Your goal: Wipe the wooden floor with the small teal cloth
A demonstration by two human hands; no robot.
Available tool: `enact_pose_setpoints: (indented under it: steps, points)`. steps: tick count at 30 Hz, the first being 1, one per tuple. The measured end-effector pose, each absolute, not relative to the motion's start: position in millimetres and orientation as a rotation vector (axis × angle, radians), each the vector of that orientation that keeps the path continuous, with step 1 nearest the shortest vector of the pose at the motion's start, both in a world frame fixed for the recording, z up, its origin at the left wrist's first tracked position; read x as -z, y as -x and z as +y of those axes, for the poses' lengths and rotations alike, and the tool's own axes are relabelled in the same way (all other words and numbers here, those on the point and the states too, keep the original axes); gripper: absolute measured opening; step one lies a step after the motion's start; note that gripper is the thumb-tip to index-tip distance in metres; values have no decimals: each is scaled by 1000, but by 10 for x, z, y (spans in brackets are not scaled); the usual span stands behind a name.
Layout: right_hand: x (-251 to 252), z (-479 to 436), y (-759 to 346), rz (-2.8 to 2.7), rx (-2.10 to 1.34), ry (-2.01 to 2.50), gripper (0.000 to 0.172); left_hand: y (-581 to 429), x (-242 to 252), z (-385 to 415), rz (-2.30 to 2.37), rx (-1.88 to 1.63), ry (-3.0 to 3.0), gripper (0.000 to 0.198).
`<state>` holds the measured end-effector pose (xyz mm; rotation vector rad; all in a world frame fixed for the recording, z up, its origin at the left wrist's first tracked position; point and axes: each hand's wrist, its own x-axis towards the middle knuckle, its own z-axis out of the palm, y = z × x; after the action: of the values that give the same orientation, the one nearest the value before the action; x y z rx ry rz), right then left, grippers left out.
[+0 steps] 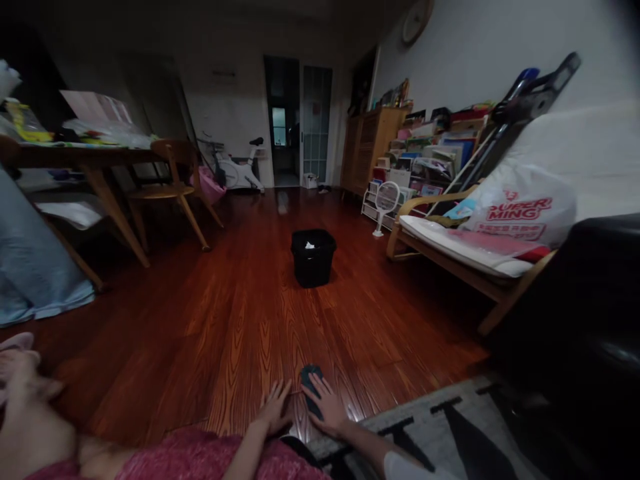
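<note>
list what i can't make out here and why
Head view: much of the dark object, covered by the right hand.
Head view: most of what the black bin holds, hidden by its walls.
Head view: what the white bag holds, hidden by its plastic.
Head view: the round wall fixture, blurred and cut off by the top edge.

Floor [200, 307]: planked, glossy, red-brown
Rug [430, 427]: patterned in grey and black
Wall [595, 87]: pale; a clock [415, 25] is hung high
Back: a glass door [316, 130] is set beside a dark opening [281, 80], where a lit window [279, 127] is framed
Left: a table [65, 158] is flanked by a chair [160, 193]
Right: a cabinet [367, 147] and armchair [435, 243] are placed
Light: dimmed
</note>
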<state>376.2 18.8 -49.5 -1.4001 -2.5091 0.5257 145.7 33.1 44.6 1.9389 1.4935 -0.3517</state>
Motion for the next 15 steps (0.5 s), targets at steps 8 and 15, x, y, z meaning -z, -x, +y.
enact_pose_setpoints:
  steps: [8,15]
  points:
    - [593,434,-5345,-1935,-173,2134,65,-1018,-543,270,1615,142,-1886,99]
    - [1017,384,-4758,-1460,39,2241,75,-914,-647,204,1607,180,-1889,98]
